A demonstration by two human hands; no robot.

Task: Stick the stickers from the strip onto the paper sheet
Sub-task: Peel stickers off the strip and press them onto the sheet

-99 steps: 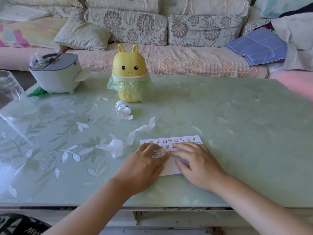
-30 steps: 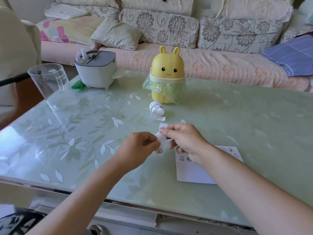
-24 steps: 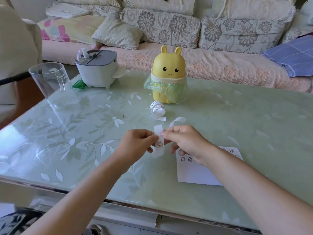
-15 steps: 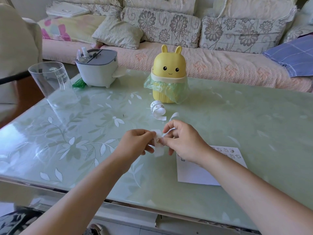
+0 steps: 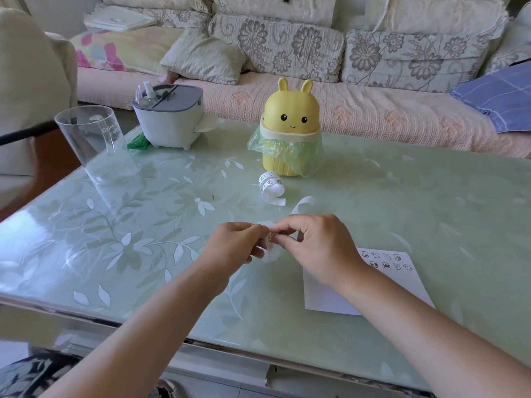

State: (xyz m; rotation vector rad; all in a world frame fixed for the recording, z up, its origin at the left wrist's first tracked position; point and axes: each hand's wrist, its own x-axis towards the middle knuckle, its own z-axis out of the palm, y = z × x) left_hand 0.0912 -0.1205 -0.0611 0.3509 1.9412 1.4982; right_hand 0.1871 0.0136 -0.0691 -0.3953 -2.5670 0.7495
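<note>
Both hands meet just above the table (image 5: 402, 196), to the left of the paper sheet (image 5: 408, 285). The left hand (image 5: 232, 245) pinches the strip (image 5: 271, 254) between thumb and fingertips. The right hand (image 5: 319, 248) pinches at the same spot, thumb and forefinger closed on a small sticker (image 5: 270, 239) on the strip's face; this looks like peeling. One end of the strip curls down below the hands, and the other loops up behind the right hand. Risks from here: a quick pull could tear the sticker or fold it onto its own glue. The thin backing could slip out of the left pinch. The sticker could also cling to a fingertip instead of coming free cleanly. The sheet lies loose with nothing holding it down, and the right forearm passes over it, so a dragged arm or a hard press could shift it and set the sticker crooked. Hard to tell: whether the sticker's edge has lifted yet, since the fingertips cover it. The forearm hides the middle of the sheet, so only two rows of stickers along its far edge show, too small to read. A small roll (image 5: 270, 185) lies near the yellow bin (image 5: 290, 130). Whether it joins the held strip cannot be made out.
</note>
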